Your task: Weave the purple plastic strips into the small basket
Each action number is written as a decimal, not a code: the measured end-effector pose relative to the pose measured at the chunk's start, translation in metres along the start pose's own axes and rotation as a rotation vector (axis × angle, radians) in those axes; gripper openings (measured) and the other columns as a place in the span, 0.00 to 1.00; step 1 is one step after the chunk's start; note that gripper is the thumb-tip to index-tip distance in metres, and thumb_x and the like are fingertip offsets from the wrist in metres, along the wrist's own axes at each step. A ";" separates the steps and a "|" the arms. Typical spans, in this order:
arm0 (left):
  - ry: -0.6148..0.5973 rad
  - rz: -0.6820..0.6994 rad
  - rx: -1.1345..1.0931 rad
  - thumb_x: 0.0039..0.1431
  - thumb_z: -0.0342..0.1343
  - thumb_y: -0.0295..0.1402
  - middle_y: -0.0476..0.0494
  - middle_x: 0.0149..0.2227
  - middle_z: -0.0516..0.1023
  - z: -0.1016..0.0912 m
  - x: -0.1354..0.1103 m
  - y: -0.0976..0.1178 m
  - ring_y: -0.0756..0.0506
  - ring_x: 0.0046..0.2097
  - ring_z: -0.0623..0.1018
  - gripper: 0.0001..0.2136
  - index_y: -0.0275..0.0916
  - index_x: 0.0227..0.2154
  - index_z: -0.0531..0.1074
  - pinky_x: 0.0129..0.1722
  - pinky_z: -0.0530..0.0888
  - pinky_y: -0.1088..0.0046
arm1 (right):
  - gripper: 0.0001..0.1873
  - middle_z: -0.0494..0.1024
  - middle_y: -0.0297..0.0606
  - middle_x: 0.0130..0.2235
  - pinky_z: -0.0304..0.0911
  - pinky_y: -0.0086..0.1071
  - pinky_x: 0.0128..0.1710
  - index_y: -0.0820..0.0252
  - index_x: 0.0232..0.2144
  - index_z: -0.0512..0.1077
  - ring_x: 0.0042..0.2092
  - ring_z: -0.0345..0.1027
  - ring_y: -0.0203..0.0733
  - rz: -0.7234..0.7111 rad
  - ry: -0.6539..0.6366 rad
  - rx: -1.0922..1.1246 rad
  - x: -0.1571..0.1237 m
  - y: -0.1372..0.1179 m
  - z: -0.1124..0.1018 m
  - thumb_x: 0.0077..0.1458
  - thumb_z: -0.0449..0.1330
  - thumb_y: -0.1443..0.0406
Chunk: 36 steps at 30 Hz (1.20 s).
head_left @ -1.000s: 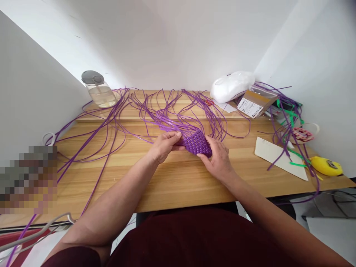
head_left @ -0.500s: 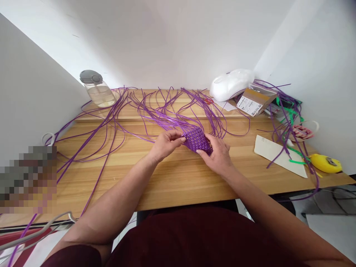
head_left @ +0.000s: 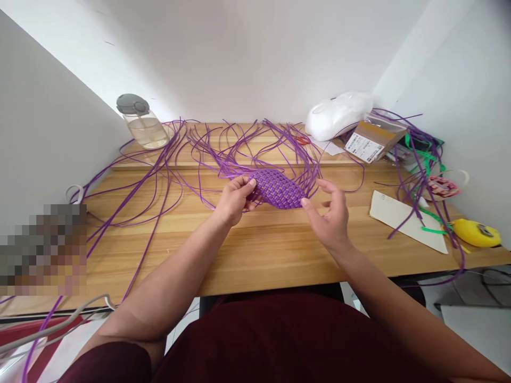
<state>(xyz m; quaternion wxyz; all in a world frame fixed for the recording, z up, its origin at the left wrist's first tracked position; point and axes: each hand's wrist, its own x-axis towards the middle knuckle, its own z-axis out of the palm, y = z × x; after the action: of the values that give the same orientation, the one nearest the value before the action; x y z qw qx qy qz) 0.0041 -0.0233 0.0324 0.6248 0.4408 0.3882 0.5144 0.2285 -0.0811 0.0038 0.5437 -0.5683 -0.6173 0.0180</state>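
A purple woven piece [head_left: 278, 189], knotted from thin plastic strands, is held over the middle of the wooden table. Long loose purple strands [head_left: 223, 154] run from it to the back of the table. My left hand [head_left: 235, 198] pinches its left end between thumb and fingers. At the right end is my right hand [head_left: 330, 213], fingers spread apart, its thumb tip at the edge of the weave. Whether that thumb presses on the weave or only brushes it is hard to see.
A water bottle [head_left: 144, 125] stands at the back left. Along the right lie a white plastic bag [head_left: 337, 114], a labelled packet [head_left: 365, 144], red-handled scissors [head_left: 302, 140], a cream card [head_left: 407, 221] and a yellow tape measure [head_left: 477, 233]. More purple strands [head_left: 139, 183] cross the left side.
My right hand has loosened from the woven piece and moved slightly right, its fingers opening. The piece now lies more stretched out and flatter, with my left hand still at its left end.
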 end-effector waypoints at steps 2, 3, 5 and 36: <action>0.041 -0.051 -0.092 0.57 0.63 0.35 0.50 0.23 0.70 0.001 0.001 0.002 0.53 0.21 0.74 0.11 0.36 0.28 0.67 0.11 0.60 0.85 | 0.29 0.73 0.49 0.55 0.68 0.42 0.42 0.57 0.51 0.67 0.53 0.69 0.51 0.209 0.059 0.143 -0.005 0.002 0.001 0.50 0.67 0.53; 0.060 -0.075 -0.139 0.58 0.62 0.33 0.50 0.24 0.71 0.001 0.002 0.003 0.53 0.21 0.74 0.09 0.35 0.29 0.68 0.11 0.59 0.85 | 0.29 0.74 0.48 0.52 0.68 0.40 0.39 0.57 0.48 0.68 0.50 0.71 0.50 0.318 0.050 0.239 -0.008 0.002 0.002 0.48 0.68 0.52; 0.097 -0.126 -0.224 0.61 0.59 0.29 0.49 0.25 0.72 0.003 0.002 0.005 0.54 0.21 0.74 0.06 0.34 0.29 0.69 0.11 0.60 0.85 | 0.28 0.76 0.45 0.48 0.68 0.36 0.35 0.57 0.43 0.68 0.45 0.73 0.47 0.517 -0.088 0.450 -0.011 -0.003 0.007 0.45 0.69 0.50; -0.076 0.127 -0.209 0.53 0.66 0.48 0.52 0.26 0.74 -0.001 0.001 0.002 0.55 0.21 0.70 0.18 0.38 0.32 0.70 0.18 0.69 0.79 | 0.21 0.77 0.37 0.21 0.49 0.21 0.13 0.65 0.25 0.74 0.19 0.70 0.33 1.153 -0.611 0.907 0.048 -0.075 0.026 0.60 0.62 0.52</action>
<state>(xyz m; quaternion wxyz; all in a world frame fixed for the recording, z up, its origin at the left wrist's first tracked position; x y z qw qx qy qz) 0.0028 -0.0221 0.0340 0.6479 0.4161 0.2799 0.5734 0.1709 -0.0576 0.0727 0.4335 -0.4913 -0.2801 0.7016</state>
